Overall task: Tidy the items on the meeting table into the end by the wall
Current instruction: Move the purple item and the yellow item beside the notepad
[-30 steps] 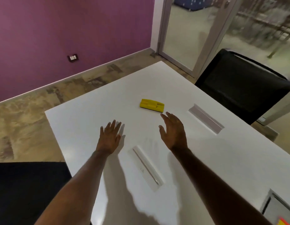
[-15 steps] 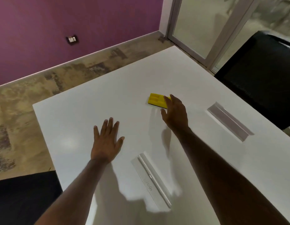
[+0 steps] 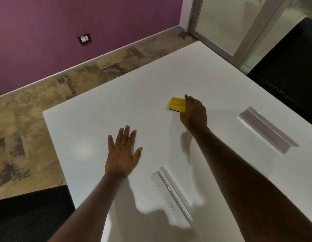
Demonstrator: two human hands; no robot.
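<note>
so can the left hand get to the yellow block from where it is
Probably yes: the left hand lies flat on the table, with bare tabletop between it and the yellow block. But the right hand is already on it.

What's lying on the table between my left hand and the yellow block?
Nothing: in the head view, only bare white table separates the flat left hand from the yellow block, which the right hand reaches.

Just one camera here, worn on the head, wide-angle, looking forward and down over the white table [image 3: 102, 105] from close above. It faces the purple wall [image 3: 47, 23] and the glass door [image 3: 219, 20] at the far corner, both forearms reaching in from the bottom edge.
</note>
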